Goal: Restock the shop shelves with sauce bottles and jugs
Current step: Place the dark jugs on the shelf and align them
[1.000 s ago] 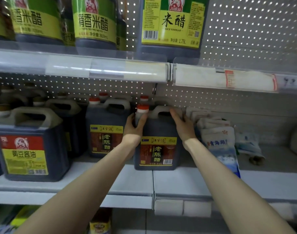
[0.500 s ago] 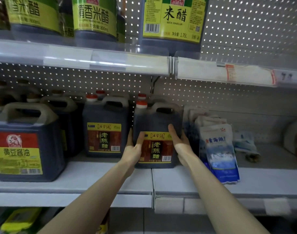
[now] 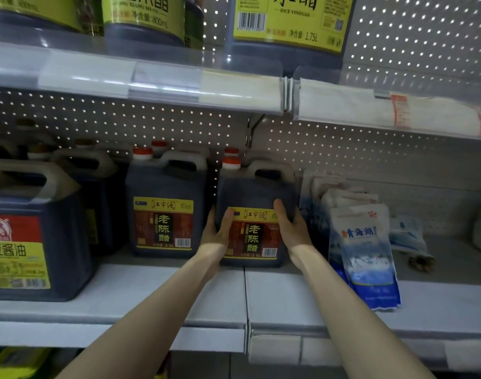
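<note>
A dark vinegar jug [image 3: 254, 194] with a red-white cap and a yellow-and-brown label stands on the white middle shelf [image 3: 179, 291]. My left hand [image 3: 217, 232] holds its lower left side, thumb over the label's edge. My right hand [image 3: 291, 227] holds the lower right side, fingers wrapped round the corner. A matching jug [image 3: 165, 203] stands just to its left, a small gap between them. More caps show behind both jugs.
A big soy sauce jug [image 3: 28, 231] with a red and yellow label stands at the left, further jugs behind it. Blue-white salt bags [image 3: 365, 250] lean right of the held jug. The upper shelf [image 3: 157, 83] carries green-labelled vinegar bottles and a yellow-labelled rice vinegar jug [image 3: 286, 20].
Both hands slid down from the jug's cap and handle to its lower sides. The jug stays on the shelf, in about the same spot.
</note>
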A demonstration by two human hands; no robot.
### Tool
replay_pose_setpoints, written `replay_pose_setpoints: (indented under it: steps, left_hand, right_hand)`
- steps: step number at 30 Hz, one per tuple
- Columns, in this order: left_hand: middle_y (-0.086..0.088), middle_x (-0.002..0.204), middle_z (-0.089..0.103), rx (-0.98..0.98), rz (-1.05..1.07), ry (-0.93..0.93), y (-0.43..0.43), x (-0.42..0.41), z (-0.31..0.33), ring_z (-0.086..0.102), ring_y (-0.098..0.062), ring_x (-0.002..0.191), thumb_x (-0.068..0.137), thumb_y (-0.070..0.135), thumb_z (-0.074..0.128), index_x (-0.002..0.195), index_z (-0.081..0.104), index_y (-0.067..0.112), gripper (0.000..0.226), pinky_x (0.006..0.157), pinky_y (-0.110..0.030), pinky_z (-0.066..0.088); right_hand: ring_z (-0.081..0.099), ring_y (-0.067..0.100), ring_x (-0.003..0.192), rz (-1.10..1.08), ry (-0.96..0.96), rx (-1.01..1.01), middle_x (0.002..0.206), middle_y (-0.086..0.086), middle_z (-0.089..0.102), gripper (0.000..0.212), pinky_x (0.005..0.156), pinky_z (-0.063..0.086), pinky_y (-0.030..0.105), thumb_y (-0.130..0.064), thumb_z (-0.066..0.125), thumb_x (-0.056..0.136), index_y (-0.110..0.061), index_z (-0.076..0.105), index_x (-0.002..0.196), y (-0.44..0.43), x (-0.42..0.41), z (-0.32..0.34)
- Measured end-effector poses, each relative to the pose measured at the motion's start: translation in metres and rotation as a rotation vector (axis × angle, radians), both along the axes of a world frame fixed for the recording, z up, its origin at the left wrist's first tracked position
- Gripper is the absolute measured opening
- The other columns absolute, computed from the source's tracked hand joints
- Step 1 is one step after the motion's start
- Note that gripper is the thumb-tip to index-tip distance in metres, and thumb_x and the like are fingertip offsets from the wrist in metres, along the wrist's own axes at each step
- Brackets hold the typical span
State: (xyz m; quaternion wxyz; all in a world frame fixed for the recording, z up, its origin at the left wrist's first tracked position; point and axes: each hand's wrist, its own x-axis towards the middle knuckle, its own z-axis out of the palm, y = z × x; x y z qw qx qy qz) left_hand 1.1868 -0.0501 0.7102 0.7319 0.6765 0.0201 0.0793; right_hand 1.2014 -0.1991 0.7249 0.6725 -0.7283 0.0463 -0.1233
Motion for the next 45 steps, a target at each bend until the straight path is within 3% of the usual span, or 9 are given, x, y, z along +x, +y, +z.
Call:
replay_pose_setpoints:
  steps: [4,9,12,15,23,32,37,41,45]
  left_hand:
    - [-0.006,0.143,0.048,0.029,0.01,0.005,-0.001,0.01,-0.002,0.052,-0.031,0.124,0.089,0.061,0.043,0.15,0.019,0.036,0.07,0.102,-0.046,0.045]
    - [-0.007,0.147,0.043,0.049,0.003,0.021,-0.001,0.019,-0.001,0.047,-0.032,0.129,0.089,0.059,0.042,0.151,0.018,0.028,0.073,0.103,-0.039,0.039]
    - [-0.007,0.143,0.047,0.052,0.002,0.002,0.0,0.022,-0.002,0.049,-0.03,0.127,0.094,0.052,0.042,0.15,0.022,0.025,0.065,0.097,-0.033,0.04]
    - [-0.008,0.142,0.049,0.041,-0.005,0.001,0.0,0.024,-0.002,0.051,-0.03,0.125,0.093,0.054,0.043,0.15,0.023,0.026,0.067,0.104,-0.042,0.042]
    - [-0.01,0.143,0.048,0.078,-0.021,0.018,0.001,0.022,0.0,0.051,-0.032,0.125,0.092,0.056,0.041,0.151,0.02,0.026,0.069,0.106,-0.048,0.04]
    - [-0.009,0.139,0.053,0.059,-0.036,0.027,0.002,0.021,0.0,0.054,-0.031,0.121,0.09,0.058,0.043,0.149,0.023,0.029,0.068,0.105,-0.051,0.042]
    - [-0.009,0.138,0.053,0.113,-0.019,0.042,0.004,0.022,0.002,0.055,-0.03,0.121,0.093,0.056,0.04,0.149,0.025,0.025,0.065,0.104,-0.043,0.043]
    - [-0.008,0.14,0.051,0.162,0.007,0.077,0.003,0.017,0.007,0.052,-0.03,0.124,0.094,0.056,0.039,0.148,0.028,0.02,0.065,0.103,-0.039,0.041]
    - [-0.005,0.135,0.055,0.19,-0.021,0.048,0.01,0.001,0.016,0.054,-0.027,0.121,0.094,0.052,0.044,0.145,0.035,0.018,0.062,0.099,-0.033,0.043]
  right_hand:
    - [0.056,0.024,0.119,0.021,-0.034,-0.009,0.136,0.002,0.055,0.084,0.105,0.043,0.048,-0.073,0.057,0.07,-0.03,0.041,0.14,-0.001,0.006,0.0]
    - [0.057,0.022,0.115,0.063,-0.052,0.017,0.13,0.002,0.058,0.061,0.103,0.045,0.047,-0.057,0.056,0.085,-0.03,0.041,0.138,-0.005,0.018,-0.002]
    - [0.058,0.022,0.115,0.071,-0.069,0.014,0.131,0.001,0.058,0.078,0.102,0.046,0.048,-0.066,0.058,0.073,-0.031,0.039,0.141,-0.003,0.019,-0.003]
    - [0.057,0.023,0.117,0.071,-0.068,0.019,0.133,0.002,0.057,0.092,0.103,0.045,0.048,-0.072,0.057,0.064,-0.03,0.038,0.143,-0.004,0.02,-0.004]
    - [0.058,0.022,0.115,0.075,-0.058,0.028,0.13,0.002,0.059,0.066,0.102,0.046,0.047,-0.058,0.057,0.083,-0.031,0.039,0.14,-0.006,0.023,-0.005]
    - [0.06,0.022,0.112,0.071,-0.058,0.032,0.127,0.003,0.06,0.06,0.1,0.048,0.046,-0.053,0.057,0.087,-0.03,0.04,0.14,-0.006,0.025,-0.005]
    - [0.059,0.021,0.111,0.075,-0.047,0.029,0.128,0.003,0.059,0.059,0.097,0.05,0.042,-0.052,0.056,0.088,-0.028,0.04,0.14,-0.007,0.023,-0.003]
    - [0.059,0.018,0.108,0.069,-0.031,0.001,0.13,0.001,0.057,0.06,0.085,0.05,0.031,-0.049,0.055,0.09,-0.026,0.037,0.143,-0.008,0.017,0.002]
    - [0.053,0.022,0.121,0.019,-0.034,-0.055,0.138,0.001,0.053,0.065,0.102,0.045,0.042,-0.047,0.058,0.089,-0.024,0.036,0.145,-0.004,0.006,0.008]
